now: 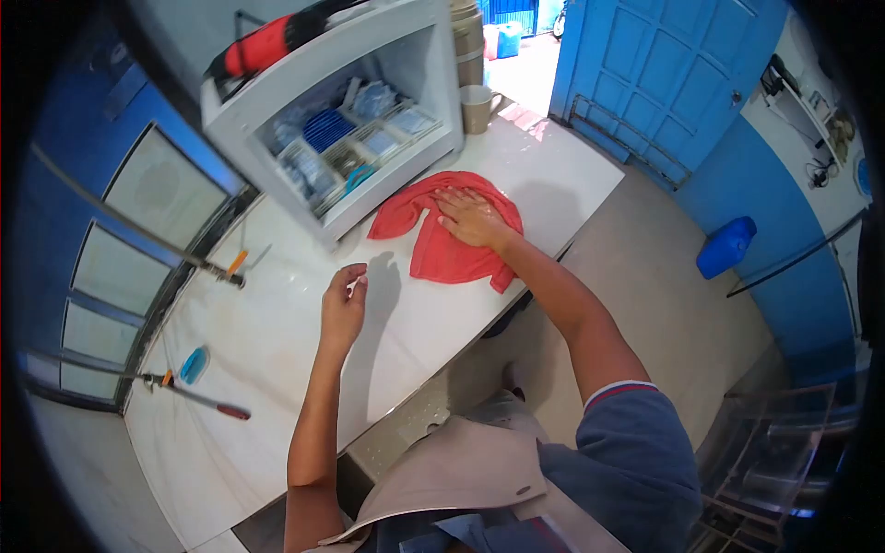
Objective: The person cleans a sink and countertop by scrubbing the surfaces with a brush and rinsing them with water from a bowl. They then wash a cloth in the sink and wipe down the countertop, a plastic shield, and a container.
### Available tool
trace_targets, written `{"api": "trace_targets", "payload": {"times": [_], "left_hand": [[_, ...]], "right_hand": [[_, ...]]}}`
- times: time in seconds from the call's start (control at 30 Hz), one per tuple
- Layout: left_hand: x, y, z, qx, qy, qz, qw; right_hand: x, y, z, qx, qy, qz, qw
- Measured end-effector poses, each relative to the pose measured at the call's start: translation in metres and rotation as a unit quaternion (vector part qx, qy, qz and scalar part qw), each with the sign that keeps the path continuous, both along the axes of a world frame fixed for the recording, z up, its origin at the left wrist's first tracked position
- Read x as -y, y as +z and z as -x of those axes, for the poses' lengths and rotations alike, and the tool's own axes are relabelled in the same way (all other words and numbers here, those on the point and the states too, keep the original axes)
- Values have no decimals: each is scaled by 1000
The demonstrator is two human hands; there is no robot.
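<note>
A red cloth (452, 253) lies spread and crumpled on the white countertop (277, 318). My right hand (472, 218) rests flat on top of it, fingers spread. To the left of the cloth, my left hand (345, 300) hovers over the counter with its fingers curled and the thumb near the fingertips; whether anything small is between them cannot be made out. Just beyond the cloth stands a white open-fronted cabinet (346, 217) holding baskets of plastic-wrapped items.
A beige mug (477, 109) stands right of the cabinet. On the counter's left lie a blue brush (194, 366) and a clamp with a red handle (232, 411); another clamp (230, 275) is farther back. A blue jug (725, 247) sits on the floor by the wall.
</note>
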State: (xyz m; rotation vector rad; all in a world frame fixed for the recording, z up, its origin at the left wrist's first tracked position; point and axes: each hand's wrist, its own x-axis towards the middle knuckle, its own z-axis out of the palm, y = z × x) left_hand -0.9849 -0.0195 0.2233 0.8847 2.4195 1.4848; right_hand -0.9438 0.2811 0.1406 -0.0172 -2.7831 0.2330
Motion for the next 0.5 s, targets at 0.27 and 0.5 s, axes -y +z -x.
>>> {"api": "trace_targets", "payload": {"times": [0.27, 0.5], "left_hand": [[-206, -13, -14, 82, -72, -42, 993], [-378, -68, 34, 18, 24, -83, 996]], "right_hand": [[-239, -12, -56, 7, -163, 46, 986], [-270, -7, -72, -11, -157, 0, 988]]}}
